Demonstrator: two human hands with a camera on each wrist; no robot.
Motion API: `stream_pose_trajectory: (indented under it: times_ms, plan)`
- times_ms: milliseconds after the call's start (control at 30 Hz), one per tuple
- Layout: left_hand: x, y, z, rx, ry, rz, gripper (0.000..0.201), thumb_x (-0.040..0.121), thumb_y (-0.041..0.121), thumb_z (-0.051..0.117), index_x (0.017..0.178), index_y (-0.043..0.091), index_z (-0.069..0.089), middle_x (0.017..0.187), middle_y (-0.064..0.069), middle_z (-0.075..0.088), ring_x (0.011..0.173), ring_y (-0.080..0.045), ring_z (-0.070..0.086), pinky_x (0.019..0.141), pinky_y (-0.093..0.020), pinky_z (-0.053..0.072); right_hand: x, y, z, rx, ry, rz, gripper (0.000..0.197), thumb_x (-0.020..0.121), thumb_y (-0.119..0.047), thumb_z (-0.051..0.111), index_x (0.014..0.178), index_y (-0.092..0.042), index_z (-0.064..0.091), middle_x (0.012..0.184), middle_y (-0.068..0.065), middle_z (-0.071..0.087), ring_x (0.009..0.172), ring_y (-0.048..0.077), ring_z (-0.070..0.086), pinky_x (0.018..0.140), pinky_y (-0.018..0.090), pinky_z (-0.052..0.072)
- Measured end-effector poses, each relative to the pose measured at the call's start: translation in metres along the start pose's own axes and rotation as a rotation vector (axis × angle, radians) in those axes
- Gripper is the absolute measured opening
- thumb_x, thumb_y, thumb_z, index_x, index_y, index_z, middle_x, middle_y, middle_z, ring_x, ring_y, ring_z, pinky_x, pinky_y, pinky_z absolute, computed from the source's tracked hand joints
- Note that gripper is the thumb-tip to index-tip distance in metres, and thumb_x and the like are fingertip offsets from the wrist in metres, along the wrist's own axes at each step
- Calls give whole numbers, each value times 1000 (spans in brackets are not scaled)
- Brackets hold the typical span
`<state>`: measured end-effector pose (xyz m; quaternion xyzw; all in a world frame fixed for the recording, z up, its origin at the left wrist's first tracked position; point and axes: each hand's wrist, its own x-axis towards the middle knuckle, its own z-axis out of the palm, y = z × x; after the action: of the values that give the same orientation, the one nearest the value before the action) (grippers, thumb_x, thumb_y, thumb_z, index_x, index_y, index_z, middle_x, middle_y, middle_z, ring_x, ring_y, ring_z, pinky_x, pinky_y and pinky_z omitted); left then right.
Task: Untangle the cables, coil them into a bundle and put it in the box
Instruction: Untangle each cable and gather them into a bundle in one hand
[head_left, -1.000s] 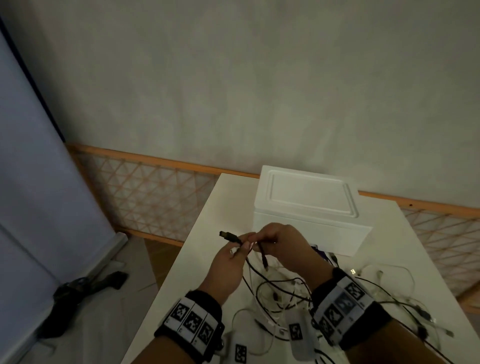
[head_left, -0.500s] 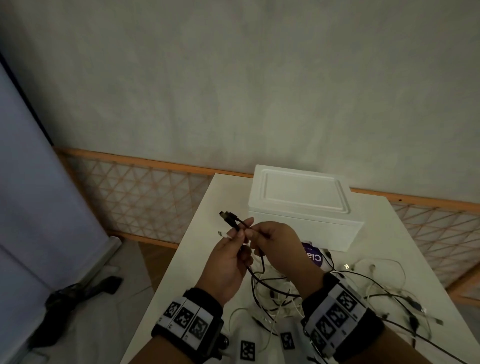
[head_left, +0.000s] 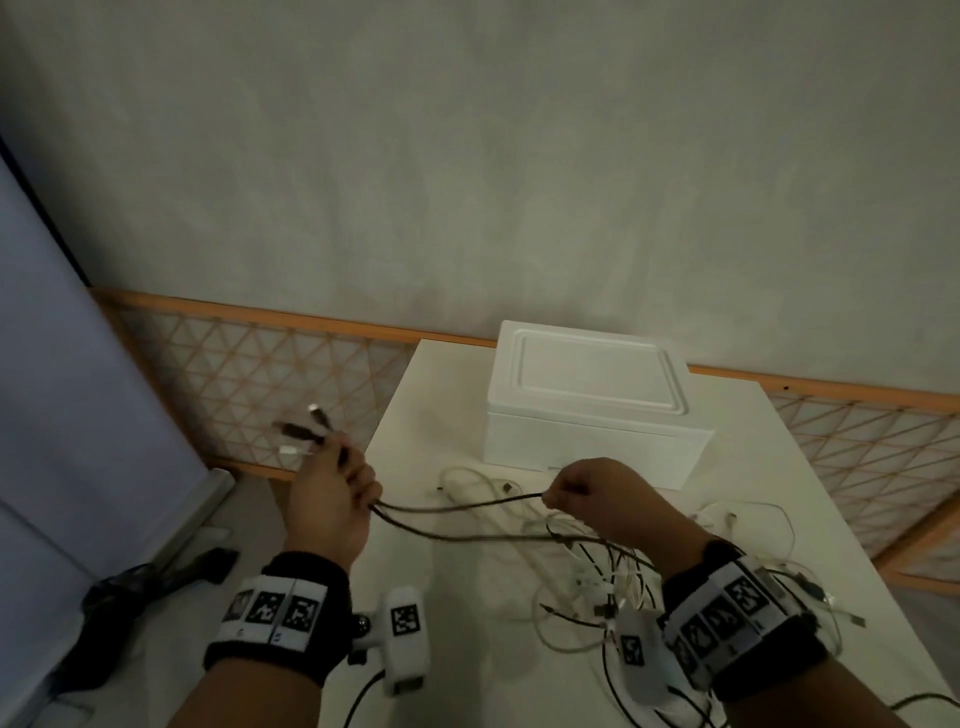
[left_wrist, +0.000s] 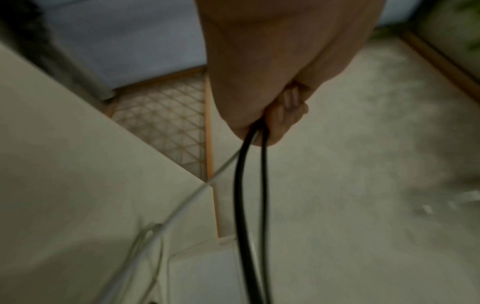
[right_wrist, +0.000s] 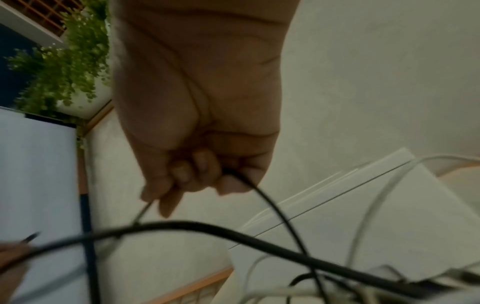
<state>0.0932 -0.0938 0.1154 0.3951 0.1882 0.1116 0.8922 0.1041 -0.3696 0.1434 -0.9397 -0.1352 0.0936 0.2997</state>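
Cables (head_left: 457, 506) stretch between left hand (head_left: 332, 499) gripping plug ends and right hand (head_left: 597, 493) pinching one strand.

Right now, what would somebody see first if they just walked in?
Probably the two hands pulling a black cable tight above the table: the left hand grips the plug ends, the right hand pinches farther along. Then the messy pile of cables near the right wrist, and the closed white box behind.

Box (head_left: 592, 421) lid shut; cable tangle (head_left: 602, 566) fronts it.
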Motion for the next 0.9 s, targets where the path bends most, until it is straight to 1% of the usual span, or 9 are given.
stream_pose_trajectory:
  times_ms: [100,200,267,333,467,567,700,767,900]
  plan:
    - [-29,-25,23,603,-220,38,15,95,21,54,81,19,57,65,1,52,40,-3,30,39,-18,25,4,-22,16,-31,46,-92,28,87,-34,62,62,-25,55,56,-9,48,53,1,45,51,12,34]
    - [-52,-44,43,1025,-476,-53,19,97,30,53,97,14,64,79,-5,69,37,-2,35,41,-19,28,9,-35,25,-31,82,-171,17,88,-26,60,75,-17,66,65,-10,54,61,5,49,58,20,37]
    - [-54,-38,47,1031,-481,-48,22,97,25,53,91,9,67,63,8,65,34,0,37,39,-16,28,8,-31,18,44,69,-155,12,87,-25,63,85,-15,70,69,-8,58,61,1,50,57,12,37]
    - [-47,-24,43,976,-356,52,19,95,14,54,80,12,67,50,15,58,38,1,38,43,-16,28,3,-17,10,145,50,-120,9,86,-26,66,85,-19,71,66,-11,57,56,-3,50,57,9,38]
    - [-11,6,18,502,8,169,24,96,13,52,75,16,62,60,3,44,40,-6,29,35,-17,23,-2,28,9,150,46,6,15,88,-26,63,74,-29,63,64,-8,57,56,0,50,61,15,41]
    - [2,18,4,309,31,170,21,96,21,55,77,13,61,60,0,35,33,-3,26,33,-14,19,-7,51,19,206,17,119,16,92,-14,57,76,-17,61,66,-8,59,53,-7,55,56,6,40]
    - [-7,1,5,682,-75,80,19,95,23,57,87,11,69,71,-13,57,35,-11,34,36,-18,29,-1,42,21,632,67,242,17,94,-6,51,79,-8,60,68,2,63,58,10,61,58,24,50]
    - [-13,-11,9,969,-91,74,19,92,22,61,100,7,70,85,-24,65,52,-27,51,53,-32,44,3,25,11,813,134,226,16,94,-6,50,81,-4,59,70,8,64,57,15,63,60,30,52]
    - [-27,-26,21,1008,-165,174,13,89,15,64,98,21,71,96,-4,70,83,-15,60,75,-30,45,1,-8,-12,987,171,156,16,87,-9,50,72,-7,56,75,12,62,68,28,61,61,33,51]
